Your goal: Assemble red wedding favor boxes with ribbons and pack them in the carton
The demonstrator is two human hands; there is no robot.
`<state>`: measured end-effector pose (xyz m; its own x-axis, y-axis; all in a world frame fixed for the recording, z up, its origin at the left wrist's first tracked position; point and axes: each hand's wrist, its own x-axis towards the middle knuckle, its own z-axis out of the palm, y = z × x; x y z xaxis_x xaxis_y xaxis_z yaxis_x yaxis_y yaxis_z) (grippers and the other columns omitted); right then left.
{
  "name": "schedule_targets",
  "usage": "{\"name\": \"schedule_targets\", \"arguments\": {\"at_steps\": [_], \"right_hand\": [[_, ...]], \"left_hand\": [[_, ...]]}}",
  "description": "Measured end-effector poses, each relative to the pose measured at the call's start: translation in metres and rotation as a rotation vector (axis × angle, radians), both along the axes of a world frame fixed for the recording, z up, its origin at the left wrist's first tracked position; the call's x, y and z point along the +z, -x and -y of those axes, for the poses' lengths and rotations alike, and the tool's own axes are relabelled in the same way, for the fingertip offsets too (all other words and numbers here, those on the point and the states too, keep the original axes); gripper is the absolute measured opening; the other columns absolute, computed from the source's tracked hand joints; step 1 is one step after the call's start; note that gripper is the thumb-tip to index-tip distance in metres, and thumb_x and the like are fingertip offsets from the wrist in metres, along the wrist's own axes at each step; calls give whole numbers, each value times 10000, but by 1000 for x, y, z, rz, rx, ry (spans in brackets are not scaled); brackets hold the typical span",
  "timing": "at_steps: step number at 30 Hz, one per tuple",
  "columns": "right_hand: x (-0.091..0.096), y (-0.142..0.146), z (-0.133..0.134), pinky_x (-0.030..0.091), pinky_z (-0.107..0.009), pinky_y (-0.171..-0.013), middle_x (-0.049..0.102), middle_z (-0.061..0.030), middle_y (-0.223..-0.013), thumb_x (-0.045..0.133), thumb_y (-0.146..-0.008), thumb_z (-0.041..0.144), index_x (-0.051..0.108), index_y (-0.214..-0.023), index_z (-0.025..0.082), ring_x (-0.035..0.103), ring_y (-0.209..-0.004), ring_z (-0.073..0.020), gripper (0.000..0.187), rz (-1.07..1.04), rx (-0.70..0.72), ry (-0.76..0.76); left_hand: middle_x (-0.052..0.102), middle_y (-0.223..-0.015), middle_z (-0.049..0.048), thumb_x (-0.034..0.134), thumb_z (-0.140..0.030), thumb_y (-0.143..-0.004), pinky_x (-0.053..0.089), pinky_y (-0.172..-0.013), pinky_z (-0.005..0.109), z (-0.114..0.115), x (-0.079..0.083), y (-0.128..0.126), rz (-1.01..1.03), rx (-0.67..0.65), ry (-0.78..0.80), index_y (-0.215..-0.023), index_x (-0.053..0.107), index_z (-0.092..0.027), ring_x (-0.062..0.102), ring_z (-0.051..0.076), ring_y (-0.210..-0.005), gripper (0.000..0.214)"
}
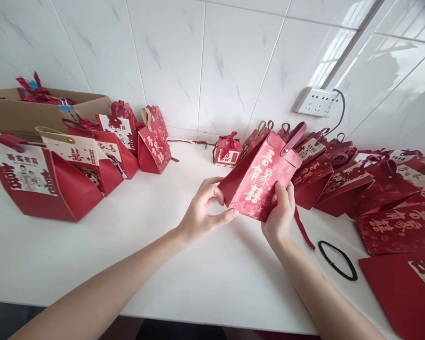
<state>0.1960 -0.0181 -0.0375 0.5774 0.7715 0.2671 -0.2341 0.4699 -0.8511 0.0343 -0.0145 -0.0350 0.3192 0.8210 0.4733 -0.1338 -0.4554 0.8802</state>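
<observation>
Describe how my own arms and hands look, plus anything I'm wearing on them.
Both the left forearm and right forearm are slim and bare, with no sleeves in view. The left hand and right hand are ungloved. No watch, bracelet or ring shows, though some fingers are hidden.

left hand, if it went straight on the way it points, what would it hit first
The left hand would first meet the red gift box, whose lower corner it seems to be touching. Depth beyond that is unclear.
</observation>
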Motion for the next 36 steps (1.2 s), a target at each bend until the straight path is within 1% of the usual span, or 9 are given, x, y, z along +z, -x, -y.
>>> {"name": "schedule_targets", "arguments": {"at_steps": [2, 6, 11, 17, 23, 27, 30, 33, 36], "right_hand": [[0, 0, 0, 443, -273, -706, 562, 30, -912, 590, -805, 376, 560, -890, 268, 520, -784, -143, 140, 15, -1, 8], [-4, -2, 0, 438, -295, -755, 564, 27, -943, 568, -819, 371, 551, -892, 275, 522, -825, -155, 121, 54, -13, 9], [-3, 0, 4, 436, -304, -801, 558, 16, -983, 580, -815, 381, 549, -921, 305, 522, -901, -179, 134, 97, -9, 47], [-3, -3, 2, 451, -293, -739, 549, 3, -964, 584, -798, 395, 531, -908, 309, 514, -877, -194, 149, 117, 16, 101], [-7, -6, -4, 454, -263, -685, 545, 31, -856, 596, -781, 383, 523, -807, 284, 518, -787, -157, 126, 46, 89, 121], [-2, -2, -4, 475, -301, -755, 581, 27, -846, 562, -787, 546, 570, -842, 271, 555, -811, -163, 281, -28, 287, 185], [5, 0, -2, 491, -358, -754, 613, 6, -796, 511, -769, 650, 587, -830, 261, 579, -790, -198, 401, -62, 431, 230], [8, 0, -2, 497, -382, -719, 641, -22, -768, 471, -777, 676, 598, -803, 249, 604, -789, -233, 446, -72, 525, 209], [7, 1, -2, 498, -383, -696, 669, -31, -781, 441, -812, 645, 638, -817, 248, 628, -793, -249, 443, -77, 573, 150]], "left_hand": [[470, -1176, 76, 703, -281, -725, 492, -832, 323, 0, 0, -1, 21, -2, 9, -703, 427, -187, 552, 138, -880, 293], [480, -1158, 75, 679, -282, -746, 485, -834, 313, 1, -1, -3, 72, -8, 2, -720, 420, -191, 531, 172, -993, 276], [482, -1141, 53, 623, -293, -778, 473, -788, 287, 2, 1, -1, 86, 29, 51, -725, 383, -200, 517, 165, -988, 263], [458, -1139, 63, 575, -288, -775, 475, -740, 289, 3, 4, -1, -4, 59, 70, -719, 397, -196, 523, 170, -954, 208], [434, -1169, 74, 592, -295, -792, 483, -827, 315, 3, -1, -1, -7, 69, 42, -717, 416, -198, 507, 193, -1055, 214], [455, -1147, 87, 627, -215, -742, 452, -939, 376, 2, -3, 0, -133, 191, -177, -689, 471, -197, 481, 234, -1135, 165], [471, -1161, 99, 649, -159, -701, 467, -921, 385, 2, -5, 1, -247, 244, -387, -759, 564, -199, 512, 246, -1102, 110], [464, -1210, 104, 664, -181, -720, 494, -878, 389, 3, -7, 3, -268, 240, -562, -840, 619, -210, 566, 226, -1001, 132], [446, -1243, 105, 664, -171, -739, 493, -893, 397, 2, -9, 5, -234, 257, -712, -847, 641, -219, 534, 251, -1096, 120]]}}
